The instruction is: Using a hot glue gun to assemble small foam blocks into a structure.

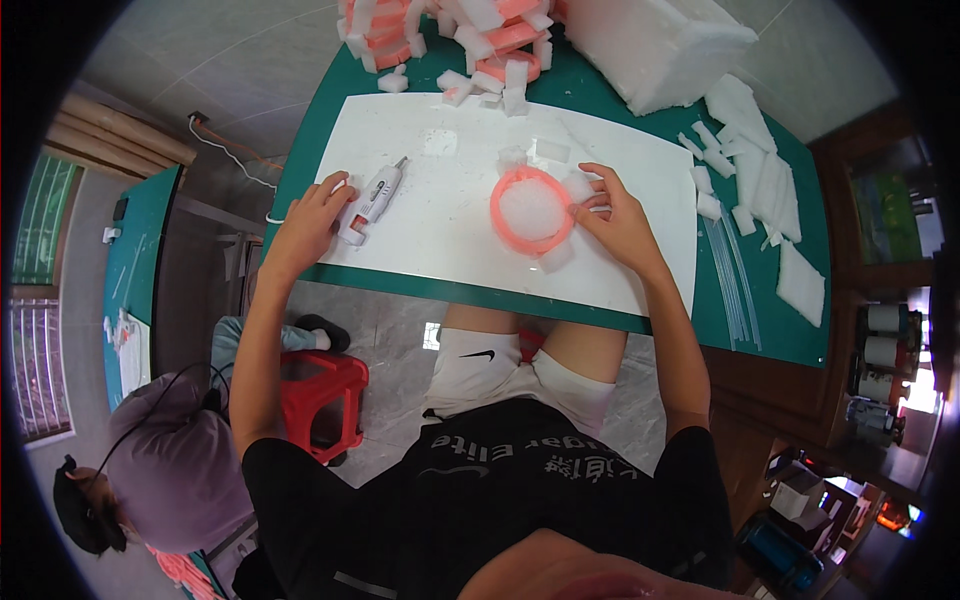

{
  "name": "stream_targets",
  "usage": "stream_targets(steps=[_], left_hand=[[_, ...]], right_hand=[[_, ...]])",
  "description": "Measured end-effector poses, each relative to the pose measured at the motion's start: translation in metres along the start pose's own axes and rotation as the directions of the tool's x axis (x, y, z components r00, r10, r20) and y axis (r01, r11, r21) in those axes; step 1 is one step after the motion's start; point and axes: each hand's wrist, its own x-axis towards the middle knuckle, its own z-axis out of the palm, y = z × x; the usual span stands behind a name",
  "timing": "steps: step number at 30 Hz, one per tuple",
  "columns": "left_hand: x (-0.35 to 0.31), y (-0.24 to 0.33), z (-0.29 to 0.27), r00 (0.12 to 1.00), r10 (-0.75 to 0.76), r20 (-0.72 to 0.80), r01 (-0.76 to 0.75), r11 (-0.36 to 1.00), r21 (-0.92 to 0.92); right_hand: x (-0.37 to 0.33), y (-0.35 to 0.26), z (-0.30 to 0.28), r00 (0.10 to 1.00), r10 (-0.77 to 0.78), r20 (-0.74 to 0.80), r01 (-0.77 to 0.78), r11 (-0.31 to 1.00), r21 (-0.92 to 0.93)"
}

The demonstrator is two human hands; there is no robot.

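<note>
On a white board (450, 240) lies a pink foam ring (498, 222) with a white foam disc (533, 214) inside it. Small white foam blocks sit around its outside, one foam block (513, 158) at the far edge. My right hand (615, 222) has thumb and fingers around another foam block (577, 187) at the ring's right side, with the thumb touching the ring. A white glue gun (374, 200) rests on the left part of the board, nozzle pointing away. My left hand (313, 218) is right beside it, fingers loosely extended, not visibly wrapped around it.
Pink rings with white blocks (510, 40) are stacked at the back, near a large white foam bundle (655, 45). Foam sheets (765, 185) and clear glue sticks (735, 285) lie on the green table at right. A red stool (325, 400) and another person (175, 465) are at left.
</note>
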Motion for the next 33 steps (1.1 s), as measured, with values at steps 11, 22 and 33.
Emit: stream_targets(steps=[11,22,33], left_hand=[[-0.025,0.045,-0.012,0.963,0.244,-0.115,-0.247,0.969,-0.017],[-0.014,0.080,-0.010,0.875,0.485,0.000,-0.484,0.875,0.018],[-0.011,0.080,-0.004,0.889,0.455,0.045,-0.452,0.890,-0.065]], right_hand=[[0.004,-0.008,0.004,0.994,0.096,-0.043,-0.100,0.991,-0.084],[0.003,-0.012,0.008,0.980,0.181,-0.080,-0.187,0.979,-0.086],[0.003,-0.009,0.007,0.982,0.174,-0.072,-0.178,0.982,-0.064]])
